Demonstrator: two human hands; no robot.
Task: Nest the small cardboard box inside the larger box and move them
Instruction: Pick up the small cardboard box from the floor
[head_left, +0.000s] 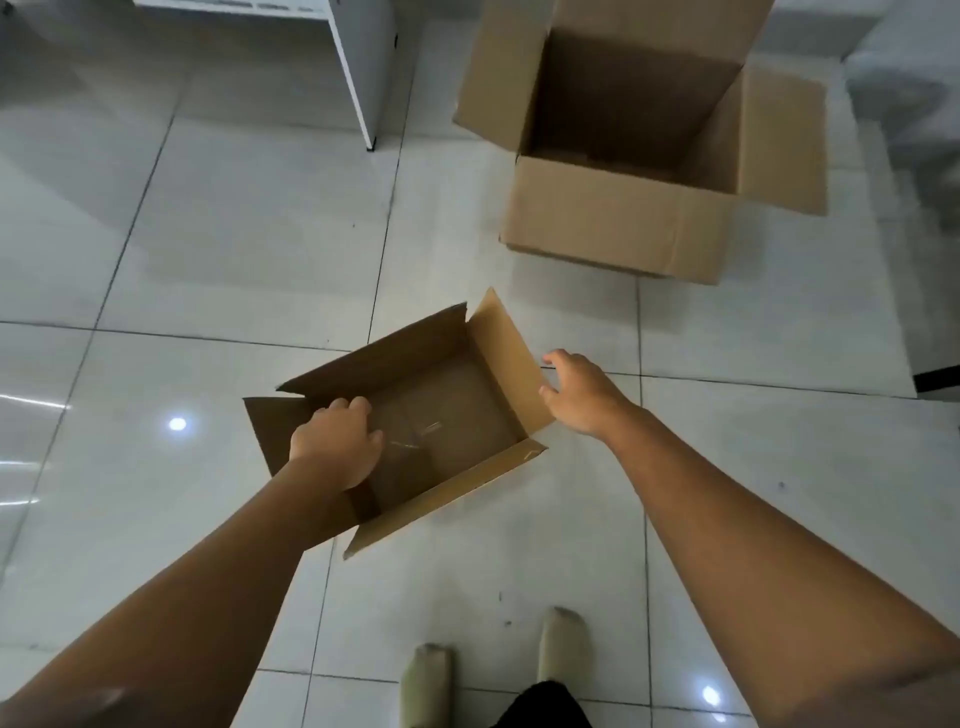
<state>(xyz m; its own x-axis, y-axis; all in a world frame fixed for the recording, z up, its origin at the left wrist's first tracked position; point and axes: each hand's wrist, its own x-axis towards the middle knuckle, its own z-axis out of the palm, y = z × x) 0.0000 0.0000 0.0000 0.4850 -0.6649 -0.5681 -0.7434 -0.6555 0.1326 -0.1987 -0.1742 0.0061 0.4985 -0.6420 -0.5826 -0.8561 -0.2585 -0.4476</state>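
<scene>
The small cardboard box lies open on the tiled floor in the middle of the view, its flaps spread and its inside empty. My left hand rests over its left end with the fingers curled on the left wall. At the right flap, my right hand has its fingers apart around the flap's outer edge, touching or nearly touching it. The larger cardboard box stands open and upright on the floor at the upper right, apart from the small one. It looks empty.
White furniture with a thin leg stands at the top left of centre. My two feet in light slippers are at the bottom. Glossy white floor tiles surround both boxes.
</scene>
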